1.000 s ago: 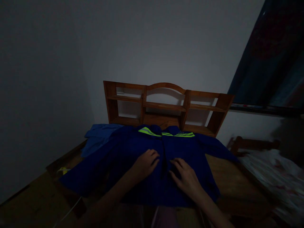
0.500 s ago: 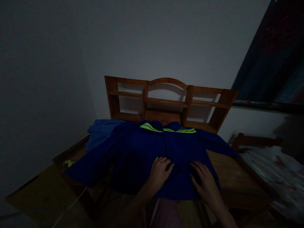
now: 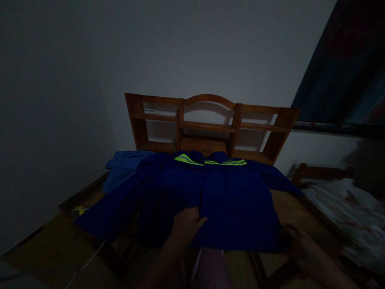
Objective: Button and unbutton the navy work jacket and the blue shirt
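Note:
A dark blue work jacket (image 3: 234, 200) with yellow-green reflective bands across the chest lies spread on a wooden table, its collar toward the shelf and its sleeves out to both sides. My left hand (image 3: 185, 222) is closed on the cloth beside the front opening, thumb stretched to the right. At the lower right corner of the hem, my right hand (image 3: 297, 243) has its fingers closed on the jacket's edge; motion blurs it. The hem on that side is drawn out toward the hand.
Behind the jacket, a wooden shelf unit (image 3: 207, 127) stands against the wall. Folded lighter blue cloth (image 3: 122, 170) lies at the back left, with a small yellow item (image 3: 80, 210) nearer. A pale cable (image 3: 87, 263) hangs at lower left. To the right is a bed with patterned bedding (image 3: 345, 212).
My right hand has moved right and down to the hem corner, pulling the cloth outward. My left hand has shifted left and slightly down, its fingers now curled in.

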`<action>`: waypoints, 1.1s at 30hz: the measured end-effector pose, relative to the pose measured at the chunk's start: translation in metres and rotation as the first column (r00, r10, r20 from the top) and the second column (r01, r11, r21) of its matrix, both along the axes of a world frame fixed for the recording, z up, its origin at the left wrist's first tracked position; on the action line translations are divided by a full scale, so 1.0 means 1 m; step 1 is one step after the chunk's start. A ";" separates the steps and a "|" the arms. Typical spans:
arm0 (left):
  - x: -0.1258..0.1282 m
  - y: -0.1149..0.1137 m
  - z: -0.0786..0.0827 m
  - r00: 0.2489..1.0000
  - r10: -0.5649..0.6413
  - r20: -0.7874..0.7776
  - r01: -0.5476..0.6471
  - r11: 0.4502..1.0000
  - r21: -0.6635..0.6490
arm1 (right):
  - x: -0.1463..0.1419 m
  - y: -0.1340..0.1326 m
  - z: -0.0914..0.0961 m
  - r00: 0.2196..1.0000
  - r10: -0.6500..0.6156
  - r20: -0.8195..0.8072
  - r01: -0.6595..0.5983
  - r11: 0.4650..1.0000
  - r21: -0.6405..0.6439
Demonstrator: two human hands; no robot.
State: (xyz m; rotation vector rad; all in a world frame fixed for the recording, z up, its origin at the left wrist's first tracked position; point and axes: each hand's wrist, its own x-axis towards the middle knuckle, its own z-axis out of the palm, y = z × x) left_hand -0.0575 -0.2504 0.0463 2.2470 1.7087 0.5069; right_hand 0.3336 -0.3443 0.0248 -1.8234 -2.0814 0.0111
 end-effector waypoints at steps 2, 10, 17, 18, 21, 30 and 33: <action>-0.001 0.011 0.003 1.000 -0.026 0.008 0.025 0.998 0.065 | -0.026 -0.003 0.017 1.000 -0.023 0.019 0.022 0.999 0.044; 0.006 0.080 -0.012 0.978 -0.187 0.095 0.179 0.980 0.087 | -0.185 0.044 0.062 0.919 0.306 -0.249 -0.282 0.951 0.130; -0.019 0.068 -0.021 0.962 -0.264 0.075 0.262 0.964 0.039 | -0.227 0.112 -0.001 0.891 0.207 -0.404 -0.132 0.970 0.206; -0.028 0.064 -0.019 0.964 -0.263 0.039 0.262 0.964 0.048 | -0.225 0.115 -0.007 0.881 0.203 -0.427 -0.124 0.971 0.205; -0.067 0.052 -0.017 0.963 -0.263 -0.063 0.266 0.963 0.045 | -0.217 0.120 -0.016 0.844 0.235 -0.482 -0.159 0.968 0.193; -0.123 0.019 0.012 0.981 0.026 -0.195 -0.009 0.996 0.087 | -0.220 0.117 -0.018 0.842 0.250 -0.477 -0.165 0.963 0.213; -0.070 0.026 0.020 0.999 -0.047 0.009 0.045 0.989 0.141 | -0.222 0.114 -0.016 0.874 0.244 -0.420 -0.167 0.963 0.212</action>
